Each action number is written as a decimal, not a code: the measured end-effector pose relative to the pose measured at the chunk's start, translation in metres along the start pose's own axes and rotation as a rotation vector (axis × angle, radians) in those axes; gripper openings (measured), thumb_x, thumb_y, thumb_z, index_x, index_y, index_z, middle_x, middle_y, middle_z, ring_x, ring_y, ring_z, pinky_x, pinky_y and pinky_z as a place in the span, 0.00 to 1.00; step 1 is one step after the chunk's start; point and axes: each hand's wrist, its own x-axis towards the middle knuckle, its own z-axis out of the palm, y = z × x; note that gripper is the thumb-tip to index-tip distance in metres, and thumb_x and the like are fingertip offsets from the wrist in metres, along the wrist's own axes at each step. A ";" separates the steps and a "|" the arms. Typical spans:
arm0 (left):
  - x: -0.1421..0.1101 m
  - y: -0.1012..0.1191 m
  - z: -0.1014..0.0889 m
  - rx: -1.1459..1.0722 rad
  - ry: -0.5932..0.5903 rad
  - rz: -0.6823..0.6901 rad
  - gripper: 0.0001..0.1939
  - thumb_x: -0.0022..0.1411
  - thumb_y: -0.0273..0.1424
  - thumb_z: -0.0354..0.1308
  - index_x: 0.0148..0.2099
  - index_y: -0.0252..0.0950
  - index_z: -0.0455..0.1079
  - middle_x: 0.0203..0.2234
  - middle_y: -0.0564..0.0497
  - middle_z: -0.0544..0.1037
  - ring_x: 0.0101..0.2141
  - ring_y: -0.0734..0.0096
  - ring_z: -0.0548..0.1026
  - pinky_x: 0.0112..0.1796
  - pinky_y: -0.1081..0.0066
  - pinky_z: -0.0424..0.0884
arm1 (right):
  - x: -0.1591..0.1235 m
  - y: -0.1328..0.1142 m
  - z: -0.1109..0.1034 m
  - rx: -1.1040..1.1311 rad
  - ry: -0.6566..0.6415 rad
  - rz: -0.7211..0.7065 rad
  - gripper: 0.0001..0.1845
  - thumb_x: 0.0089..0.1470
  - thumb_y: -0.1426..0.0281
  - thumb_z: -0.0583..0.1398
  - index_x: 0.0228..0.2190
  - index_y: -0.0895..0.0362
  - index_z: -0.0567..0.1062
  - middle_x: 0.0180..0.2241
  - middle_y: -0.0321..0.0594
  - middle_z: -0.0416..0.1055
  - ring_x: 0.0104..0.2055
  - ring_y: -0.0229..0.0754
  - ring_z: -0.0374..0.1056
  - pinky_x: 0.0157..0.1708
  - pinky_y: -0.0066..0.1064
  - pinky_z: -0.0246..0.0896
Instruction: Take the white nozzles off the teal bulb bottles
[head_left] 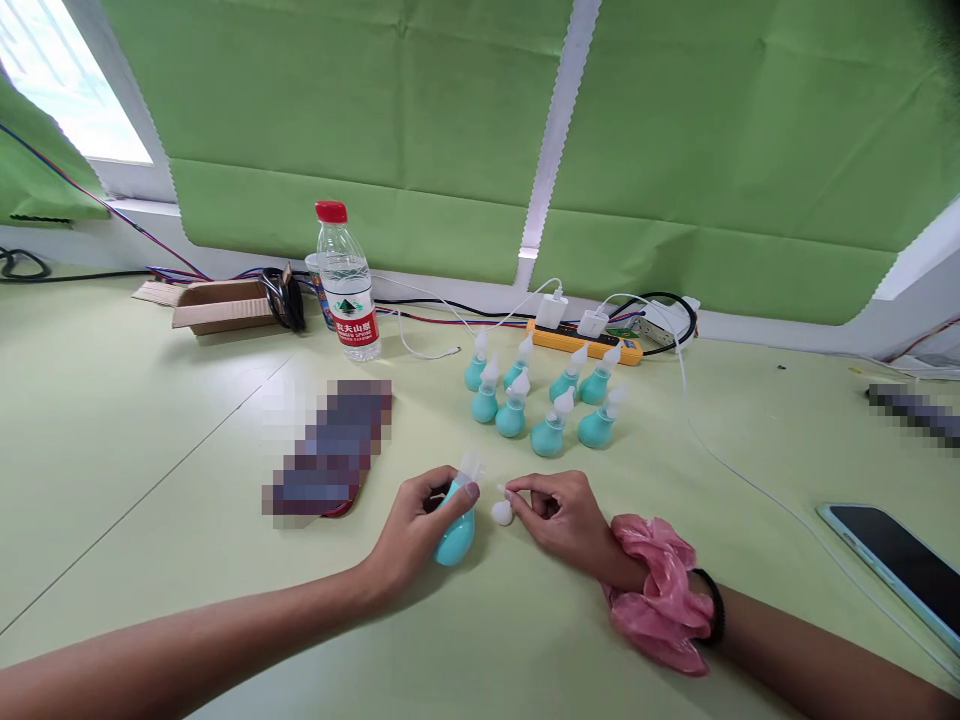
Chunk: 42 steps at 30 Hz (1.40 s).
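Note:
My left hand (424, 520) is wrapped round a teal squeeze bulb (456, 540) with a clear tube neck (471, 468), a nasal aspirator body by its look. The neck points up and slightly right. Just right of it, my right hand (559, 510) pinches a small white soft tip (502, 513) between thumb and forefinger, close to the table; its exact outline is partly behind the fingers. The tip and the clear neck are apart. Beyond both hands, several teal aspirators (550, 435) with whitish tips stand in a group.
Behind the group lies an orange power strip (585, 342) with white chargers and cables. A water bottle (349, 285) and an open cardboard box (229, 305) stand at back left. One phone (334, 450) lies left, another phone (900, 565) right. A white cable (720, 455) crosses the right side.

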 end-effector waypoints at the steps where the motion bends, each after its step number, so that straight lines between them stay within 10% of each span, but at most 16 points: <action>1: 0.001 0.000 0.000 0.007 0.013 0.005 0.16 0.53 0.42 0.51 0.27 0.31 0.61 0.19 0.56 0.58 0.22 0.79 0.55 0.23 0.77 0.52 | 0.000 0.001 0.001 -0.019 -0.005 0.023 0.10 0.45 0.70 0.56 0.22 0.61 0.75 0.09 0.28 0.52 0.12 0.28 0.47 0.15 0.23 0.44; 15: -0.005 0.002 0.004 0.376 -0.107 0.178 0.14 0.48 0.39 0.57 0.25 0.32 0.62 0.20 0.55 0.63 0.23 0.77 0.60 0.24 0.77 0.56 | -0.006 -0.012 -0.013 0.279 -0.034 -0.093 0.16 0.49 0.61 0.53 0.37 0.58 0.65 0.16 0.29 0.58 0.17 0.31 0.50 0.17 0.24 0.47; 26: -0.012 -0.002 0.008 0.580 -0.289 0.680 0.10 0.52 0.35 0.55 0.28 0.33 0.62 0.22 0.49 0.67 0.26 0.73 0.63 0.26 0.75 0.61 | -0.013 -0.021 -0.006 -0.070 -0.208 -0.512 0.19 0.55 0.69 0.43 0.15 0.57 0.58 0.11 0.30 0.53 0.15 0.32 0.46 0.18 0.27 0.40; 42: -0.012 -0.001 0.005 0.585 -0.379 0.881 0.08 0.55 0.30 0.53 0.32 0.28 0.66 0.25 0.44 0.68 0.28 0.70 0.63 0.30 0.72 0.63 | -0.010 -0.028 -0.010 0.258 -0.439 -0.124 0.20 0.55 0.68 0.41 0.14 0.57 0.47 0.15 0.30 0.41 0.17 0.31 0.39 0.18 0.26 0.41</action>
